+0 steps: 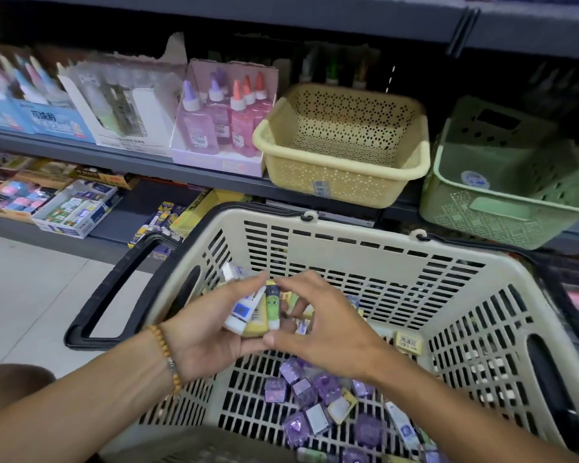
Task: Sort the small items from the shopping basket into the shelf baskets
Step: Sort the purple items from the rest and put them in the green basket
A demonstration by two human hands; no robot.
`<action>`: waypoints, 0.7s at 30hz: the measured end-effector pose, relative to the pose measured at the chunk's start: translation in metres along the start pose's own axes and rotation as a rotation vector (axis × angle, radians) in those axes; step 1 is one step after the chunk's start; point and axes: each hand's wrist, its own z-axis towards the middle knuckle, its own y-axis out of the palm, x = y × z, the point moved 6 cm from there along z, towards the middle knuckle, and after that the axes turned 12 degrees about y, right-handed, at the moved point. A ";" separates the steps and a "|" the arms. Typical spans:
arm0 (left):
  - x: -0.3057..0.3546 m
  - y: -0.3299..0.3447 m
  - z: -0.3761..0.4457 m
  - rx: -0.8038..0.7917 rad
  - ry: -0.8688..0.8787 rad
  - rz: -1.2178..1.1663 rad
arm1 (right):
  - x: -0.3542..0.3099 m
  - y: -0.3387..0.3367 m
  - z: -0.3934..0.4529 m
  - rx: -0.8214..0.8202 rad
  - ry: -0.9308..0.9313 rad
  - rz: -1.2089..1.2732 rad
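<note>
Hovering over the shopping basket (398, 248), small erasers (253, 312) are gripped in the left hand (211, 332) and pinched by the right hand (318, 325), seemingly gathered for sorting.

A beige slotted shopping basket (365, 248) with black handles holds glittery purple cubes (310, 390). On the grey shelf (121, 158) stand a perforated cream-yellow basket (345, 182), a pale green basket (502, 215) and pink glue bottles (244, 128).

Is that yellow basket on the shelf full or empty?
Empty, as far as shows: the yellow basket has bare perforated walls and floor, nothing inside. The small items remain in the shopping basket.
</note>
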 end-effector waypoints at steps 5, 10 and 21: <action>-0.011 0.008 0.012 -0.062 -0.046 0.070 | 0.011 -0.013 -0.006 0.065 0.040 0.025; -0.018 0.007 0.020 -0.053 -0.072 0.141 | 0.020 -0.011 -0.002 0.051 0.073 -0.092; -0.011 -0.015 0.027 0.173 -0.072 0.157 | 0.079 -0.019 0.033 0.151 0.352 -0.145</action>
